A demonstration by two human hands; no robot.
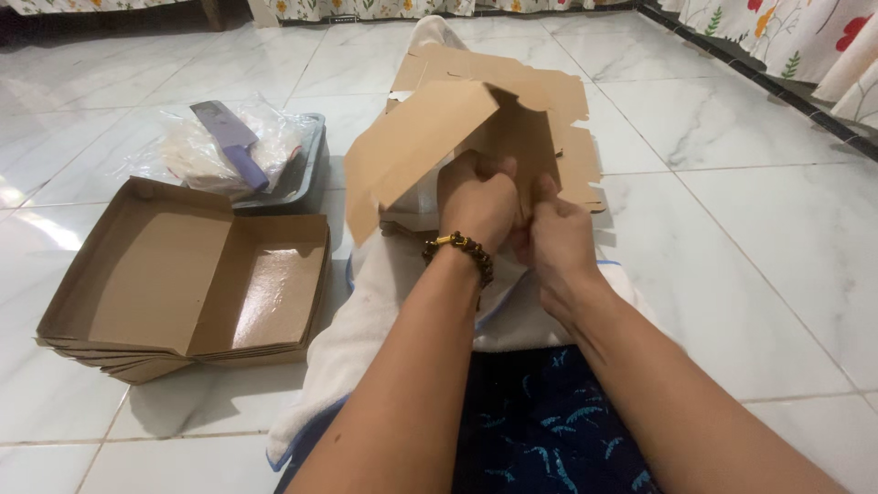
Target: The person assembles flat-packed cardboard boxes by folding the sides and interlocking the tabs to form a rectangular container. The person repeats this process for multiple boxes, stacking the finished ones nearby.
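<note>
Cardboard box blank (430, 146) is tilting up-left from both grips: left hand (477, 203) and right hand (555, 240) are clamping its lower edge, side by side.

A room in a home, used for hand work on the floor. The floor (750, 210) is glossy white marble-look tile with grey veining. Floral-print fabric (805, 37) hangs along the far edge and the far right corner, above a dark baseboard (732, 64). A white towel (366, 311) lies spread on the tiles; stacked open cardboard boxes (183, 284) rest toward the left edge.
</note>
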